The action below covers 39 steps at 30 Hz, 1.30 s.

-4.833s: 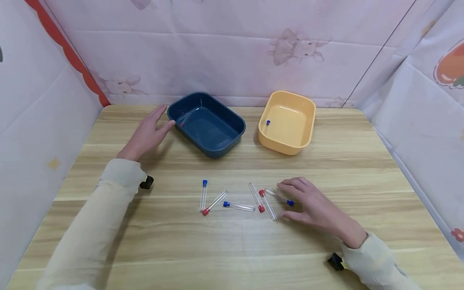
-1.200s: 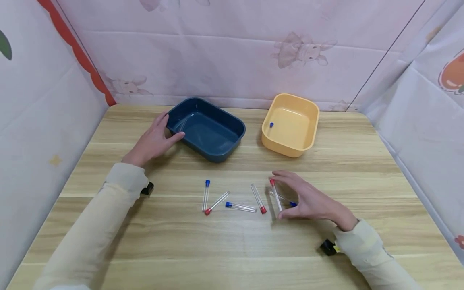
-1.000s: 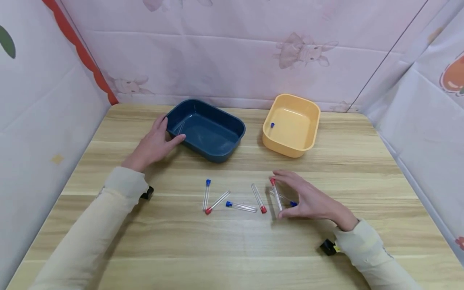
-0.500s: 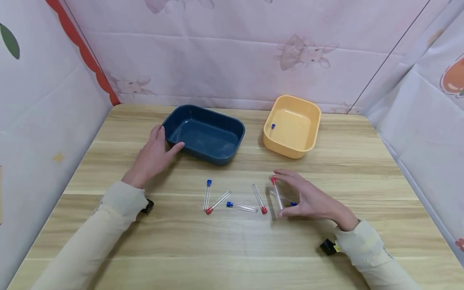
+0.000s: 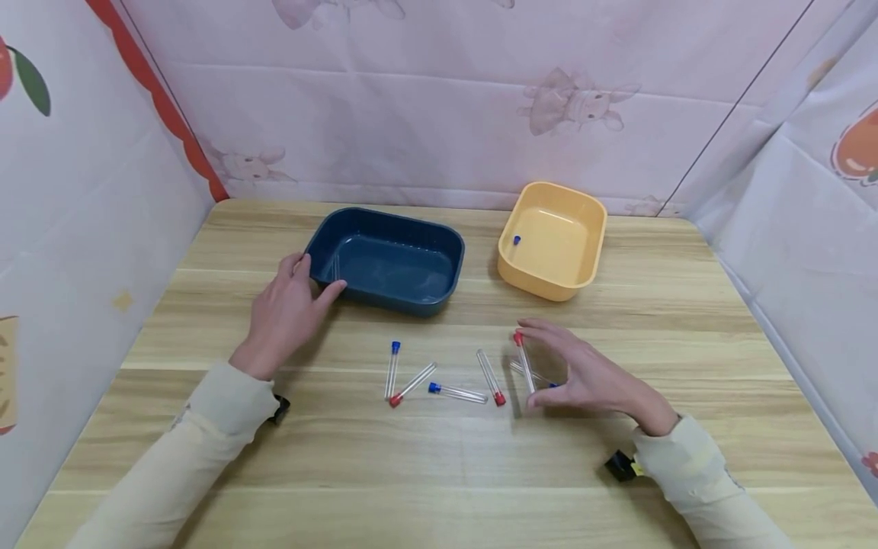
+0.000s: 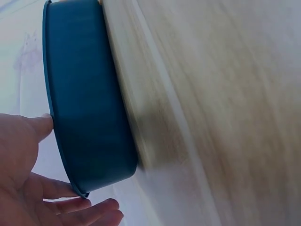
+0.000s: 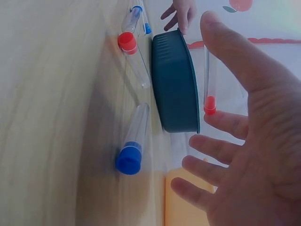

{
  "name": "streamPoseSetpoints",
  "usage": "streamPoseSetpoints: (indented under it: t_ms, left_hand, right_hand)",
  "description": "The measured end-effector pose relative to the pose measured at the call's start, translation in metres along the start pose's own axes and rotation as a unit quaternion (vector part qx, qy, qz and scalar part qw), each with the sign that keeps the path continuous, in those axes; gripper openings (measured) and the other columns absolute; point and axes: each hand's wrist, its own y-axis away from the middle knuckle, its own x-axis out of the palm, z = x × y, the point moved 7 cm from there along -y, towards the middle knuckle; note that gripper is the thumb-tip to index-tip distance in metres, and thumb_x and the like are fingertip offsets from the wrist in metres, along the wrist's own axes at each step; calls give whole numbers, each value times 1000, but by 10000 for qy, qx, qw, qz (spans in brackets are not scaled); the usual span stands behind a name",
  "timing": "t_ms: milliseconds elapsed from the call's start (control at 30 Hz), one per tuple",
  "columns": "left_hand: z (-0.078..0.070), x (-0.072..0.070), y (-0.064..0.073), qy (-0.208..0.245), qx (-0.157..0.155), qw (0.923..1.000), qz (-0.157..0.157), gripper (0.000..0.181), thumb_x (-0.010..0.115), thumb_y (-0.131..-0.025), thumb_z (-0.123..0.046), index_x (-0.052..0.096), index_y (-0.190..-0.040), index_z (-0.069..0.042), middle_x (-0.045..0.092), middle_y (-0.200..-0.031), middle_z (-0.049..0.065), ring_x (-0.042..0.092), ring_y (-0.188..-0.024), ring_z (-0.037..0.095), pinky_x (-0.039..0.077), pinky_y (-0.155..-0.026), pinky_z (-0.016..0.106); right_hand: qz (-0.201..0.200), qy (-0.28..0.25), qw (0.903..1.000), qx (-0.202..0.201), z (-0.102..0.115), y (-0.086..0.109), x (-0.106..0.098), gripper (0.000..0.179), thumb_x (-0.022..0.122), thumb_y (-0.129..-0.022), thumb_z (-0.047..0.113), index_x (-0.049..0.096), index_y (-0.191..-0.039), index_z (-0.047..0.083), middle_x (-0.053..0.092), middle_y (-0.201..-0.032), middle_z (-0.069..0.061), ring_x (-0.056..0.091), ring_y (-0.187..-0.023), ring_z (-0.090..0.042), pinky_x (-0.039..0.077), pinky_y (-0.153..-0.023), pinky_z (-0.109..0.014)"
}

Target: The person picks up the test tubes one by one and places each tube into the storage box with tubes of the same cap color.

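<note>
In the head view my right hand (image 5: 593, 374) pinches a red-capped test tube (image 5: 525, 366) end to end, cap at a fingertip and glass end at the thumb. The right wrist view shows this tube (image 7: 210, 84) raised off the table, the other fingers spread. Under the hand lies a blue-capped test tube (image 7: 134, 136), its cap partly hidden in the head view. My left hand (image 5: 283, 316) grips the near left corner of a dark blue bin (image 5: 384, 299), thumb at the front rim (image 6: 61, 146) and fingers round the side. A clear tube (image 5: 336, 265) lies inside it.
A yellow bin (image 5: 542, 287) stands back right, holding a blue-capped tube (image 5: 517, 240). Between the hands lie two blue-capped tubes (image 5: 392, 370) and two red-capped tubes (image 5: 491, 377). Printed cloth walls (image 5: 425, 137) border the table's back and sides.
My right hand has picked up the red-capped test tube and then kept nearly still. My left hand has taken the blue bin's corner and pulled it nearer, turning the bin squarer to the back wall.
</note>
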Motion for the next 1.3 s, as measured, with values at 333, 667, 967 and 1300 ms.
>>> streamPoseSetpoints:
  t_ms: [333,667,967,1300]
  left_hand:
    - [-10,-5,15,-402,116,9987,-285,83,57,-102,-56,43,-150,11,39,-153,32,57,-120,52,56,-82,61]
    - [-18,-11,29,-605,486,9934,-849,69,62,-103,-47,58,-137,12,52,-141,33,67,-103,49,58,-66,56]
    - [-16,-16,27,-534,733,9880,-1250,61,71,-98,-41,66,-127,12,60,-132,31,67,-102,47,59,-69,56]
    - [-5,-10,5,219,815,9953,475,89,58,-104,-47,17,-161,8,16,-167,28,23,-152,46,27,-117,64]
  right_hand:
    - [-102,28,9998,-152,4,-7,-8,100,93,-76,39,43,-154,1,46,-157,-14,41,-145,-34,34,-116,-57]
    - [-59,-14,9999,-109,6,-13,-11,99,91,-77,44,44,-154,3,48,-156,-11,43,-144,-31,35,-116,-55]
    - [-21,-23,10000,-25,7,-18,-15,97,90,-79,44,44,-155,4,47,-157,-11,42,-145,-32,35,-117,-57]
    - [-159,1,9998,-128,14,-33,-23,98,93,-77,39,44,-154,4,49,-154,-11,44,-142,-31,36,-116,-55]
